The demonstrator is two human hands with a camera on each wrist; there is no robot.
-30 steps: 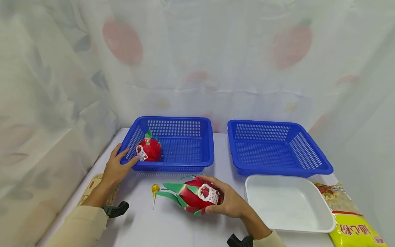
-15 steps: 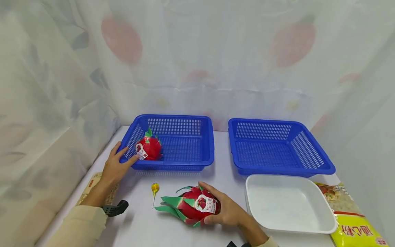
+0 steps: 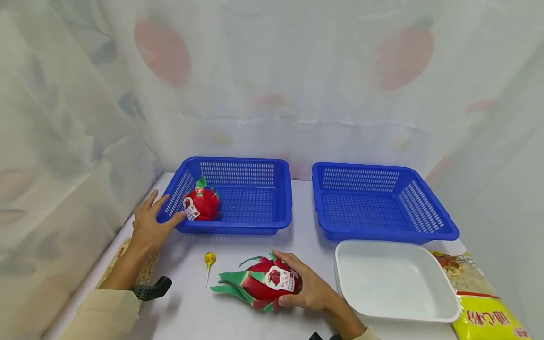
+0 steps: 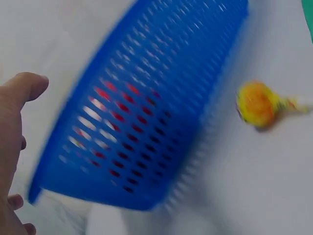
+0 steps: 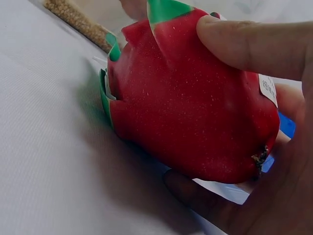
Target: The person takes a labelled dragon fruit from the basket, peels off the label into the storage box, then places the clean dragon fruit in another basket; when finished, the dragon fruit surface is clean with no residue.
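My right hand (image 3: 308,285) grips a red dragon fruit (image 3: 265,285) with green leaf tips and a white label, low over the white table. In the right wrist view, the thumb (image 5: 244,44) lies across its top and the other fingers curl round the underside. At the left blue basket (image 3: 238,225), my left hand (image 3: 150,224) is spread about the front left corner. The left wrist view has the thumb (image 4: 29,87) apart from the basket wall (image 4: 132,132). Inside that basket sits a second dragon fruit (image 3: 203,204), its red skin showing through the holes.
A yellow lollipop (image 3: 209,259) lies in front of the left basket. Another blue basket (image 3: 382,236) stands to the right, behind a white tray (image 3: 397,283). One yellow food packet (image 3: 488,311) is at the far right; a grain packet (image 3: 148,269) lies under the left forearm.
The right hand has brought the held dragon fruit down and nearer me, so its leaves are farther from the lollipop. My left hand has drawn slightly left, off the basket's corner.
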